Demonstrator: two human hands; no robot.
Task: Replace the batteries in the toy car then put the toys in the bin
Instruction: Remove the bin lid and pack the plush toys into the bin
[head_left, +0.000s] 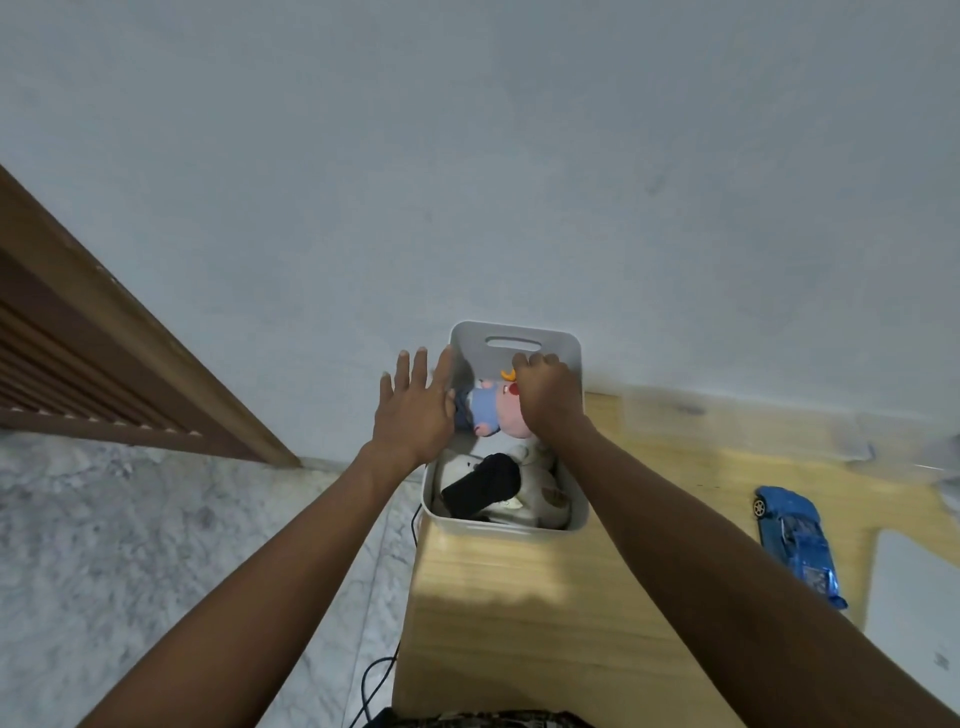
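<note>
1. Wall (519, 156), pale blue-grey, was seen filling the upper half of the frame, with a brown slatted door (78, 364) set at the left edge.
2. Marbled floor (130, 545) was seen across the lower left, and a thin dark cable (371, 680) was trailed along it beside the table.
3. Wooden table (519, 623), light in colour, was spread over the lower centre and right of the frame, up to the wall.
4. White bin (571, 358) was stood on the table's far left corner, against the wall, with a slot handle in its far side.
5. Blue toy car (795, 545) was laid on the table at the right of the frame, well apart from the bin.
6. Left hand (415, 410) was held flat with fingers straight and spread over the bin's left rim; nothing was gripped by it.
7. Right hand (545, 395) was curled down inside the bin on a pink plush toy (498, 410) in blue clothing; the fingertips were hidden, but the toy was seemingly gripped.
8. Cream soft toy (540, 493) and a black item (485, 486) were laid in the near half of the bin.
</note>
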